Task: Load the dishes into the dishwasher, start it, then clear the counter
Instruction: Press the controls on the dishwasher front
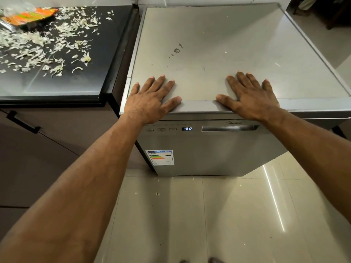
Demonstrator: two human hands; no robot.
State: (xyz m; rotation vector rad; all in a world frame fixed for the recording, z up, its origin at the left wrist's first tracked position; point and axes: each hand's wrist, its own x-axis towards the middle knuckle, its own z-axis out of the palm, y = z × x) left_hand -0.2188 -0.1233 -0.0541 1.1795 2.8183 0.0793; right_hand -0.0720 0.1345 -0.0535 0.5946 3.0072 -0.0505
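The dishwasher stands directly in front of the person with its door closed and upright. Its display is lit and reads 1:30, so the loading and starting steps appear complete; that is a judgement from the closed door and the lit digits. Both hands lie flat, palm down, on the front edge of the dishwasher top, fingers spread and extended, holding nothing. The left hand rests near the front left corner and the right hand rests right of centre, with a bare strip of the top between them. The remaining work lies to the person's left. The black counter runs alongside the dishwasher, separated from it by a narrow gap, and its long axis cannot be judged because its far and left ends run out of view. The left hand is the nearer hand to the counter; the right hand must cross the body to reach it. Count of items: one dishwasher, one counter, two hands, one orange and green wrapper at the far left of the counter, and pale shredded scraps too numerous to count, spread across the counter's far and left areas. A few scraps also lie on the floor near the dishwasher base.
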